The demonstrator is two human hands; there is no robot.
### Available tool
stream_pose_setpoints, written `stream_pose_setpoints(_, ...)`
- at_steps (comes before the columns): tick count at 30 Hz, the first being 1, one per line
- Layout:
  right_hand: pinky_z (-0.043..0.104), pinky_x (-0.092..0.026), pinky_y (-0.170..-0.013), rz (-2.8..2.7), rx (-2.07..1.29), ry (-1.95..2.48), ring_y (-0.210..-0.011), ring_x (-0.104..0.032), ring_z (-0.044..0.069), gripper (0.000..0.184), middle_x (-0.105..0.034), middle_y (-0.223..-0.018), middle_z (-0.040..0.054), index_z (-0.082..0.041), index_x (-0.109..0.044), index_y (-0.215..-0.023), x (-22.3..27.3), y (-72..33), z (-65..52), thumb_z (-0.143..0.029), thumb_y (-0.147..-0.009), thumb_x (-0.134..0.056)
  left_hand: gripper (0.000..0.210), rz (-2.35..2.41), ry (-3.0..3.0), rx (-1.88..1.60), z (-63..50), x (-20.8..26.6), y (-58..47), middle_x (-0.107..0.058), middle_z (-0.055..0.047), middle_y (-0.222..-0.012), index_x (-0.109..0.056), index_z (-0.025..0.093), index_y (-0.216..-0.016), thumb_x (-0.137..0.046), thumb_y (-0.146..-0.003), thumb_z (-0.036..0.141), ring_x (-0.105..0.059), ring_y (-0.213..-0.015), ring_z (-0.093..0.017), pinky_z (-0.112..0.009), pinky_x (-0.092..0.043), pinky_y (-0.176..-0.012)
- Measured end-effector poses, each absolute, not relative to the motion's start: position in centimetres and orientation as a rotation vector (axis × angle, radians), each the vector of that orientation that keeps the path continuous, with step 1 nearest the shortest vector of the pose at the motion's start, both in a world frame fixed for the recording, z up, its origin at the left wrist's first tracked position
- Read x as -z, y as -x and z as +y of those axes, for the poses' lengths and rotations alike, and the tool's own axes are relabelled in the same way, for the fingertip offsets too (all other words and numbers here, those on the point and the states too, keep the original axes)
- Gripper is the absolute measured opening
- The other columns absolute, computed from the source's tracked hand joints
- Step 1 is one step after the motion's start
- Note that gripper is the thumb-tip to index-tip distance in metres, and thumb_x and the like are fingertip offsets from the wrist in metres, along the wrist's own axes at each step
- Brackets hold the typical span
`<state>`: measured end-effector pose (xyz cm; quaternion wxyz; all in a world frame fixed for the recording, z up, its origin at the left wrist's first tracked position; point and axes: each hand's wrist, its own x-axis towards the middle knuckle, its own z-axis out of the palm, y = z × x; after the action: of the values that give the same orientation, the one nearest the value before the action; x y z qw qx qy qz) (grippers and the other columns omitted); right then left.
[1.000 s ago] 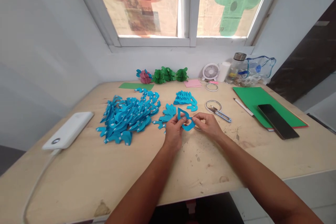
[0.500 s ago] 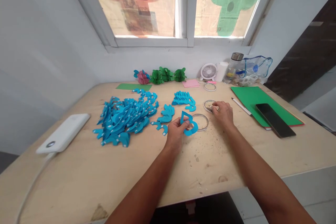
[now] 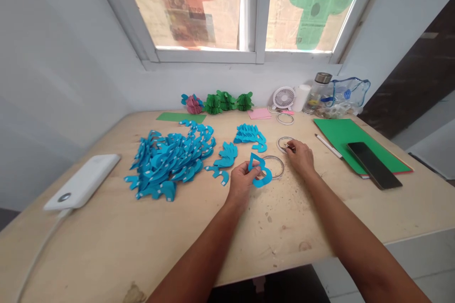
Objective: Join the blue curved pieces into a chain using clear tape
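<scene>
My left hand [image 3: 243, 181] pinches a blue paper cutout [image 3: 262, 178] with scalloped edges and an opening in its middle, held just above the table. Behind the cutout lies a large roll of narrow tape [image 3: 283, 166]. My right hand [image 3: 300, 155] is closed at a second tape roll [image 3: 280, 144], its fingertips at the roll's right side around a small, thin, dark tool too small to name. Left of my left hand are a few blue cutouts [image 3: 227, 155] with white squares on them. A further stack of blue cutouts [image 3: 250, 134] lies farther back.
A big heap of blue cutouts [image 3: 167, 161] covers the left middle. A white power bank [image 3: 85, 181] with a cable sits far left. At right lie green sheets [image 3: 341, 137], a phone [image 3: 373, 164] and a white pen [image 3: 329, 146]. A fan [image 3: 284, 98] and bottle [image 3: 318, 92] stand behind.
The whole view has shifted slightly. My left hand still holds the blue cutout, now tilted a little differently. My right hand stays closed at the tape roll.
</scene>
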<state>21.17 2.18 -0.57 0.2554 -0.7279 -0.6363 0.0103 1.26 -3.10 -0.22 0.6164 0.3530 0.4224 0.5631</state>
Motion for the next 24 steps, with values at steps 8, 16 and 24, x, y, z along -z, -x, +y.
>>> stream_pose_setpoints(8,0.03,-0.037,-0.067,-1.726,-0.068,2.091,-0.084,-0.06,0.021,0.024,-0.07,-0.089,0.0032,-0.023,-0.062,-0.098,-0.2,-21.3,2.4,-0.023,-0.076,-0.052,0.024,0.977,-0.786,-1.262,-3.2,-0.1,-1.3,-0.055,0.003,-0.051,-0.063,0.014,-0.074,-0.069,-0.054,0.025,-0.054,-0.048,-0.011,-0.023,-0.04,-0.051)
stream_pose_setpoints(16,0.027,-0.036,-0.061,-1.812,-0.176,2.099,-0.079,-0.06,0.02,0.02,-0.069,-0.085,0.0039,-0.023,-0.067,-0.088,-0.6,-21.8,3.2,-0.025,-0.077,-0.051,0.024,0.981,-0.781,-1.258,-3.3,-0.2,-1.3,-0.058,0.002,-0.055,-0.063,0.014,-0.075,-0.069,-0.055,0.025,-0.055,-0.051,-0.012,-0.023,-0.039,-0.052)
stream_pose_setpoints(24,0.03,-0.037,-0.069,-1.842,-0.028,2.036,-0.083,-0.059,0.021,0.021,-0.069,-0.088,0.0051,-0.022,-0.066,-0.091,0.1,-21.9,2.9,-0.027,-0.078,-0.051,0.022,0.989,-0.815,-1.251,-3.2,0.2,-1.2,-0.058,0.002,-0.054,-0.064,0.014,-0.074,-0.069,-0.056,0.026,-0.052,-0.049,-0.011,-0.024,-0.04,-0.054)
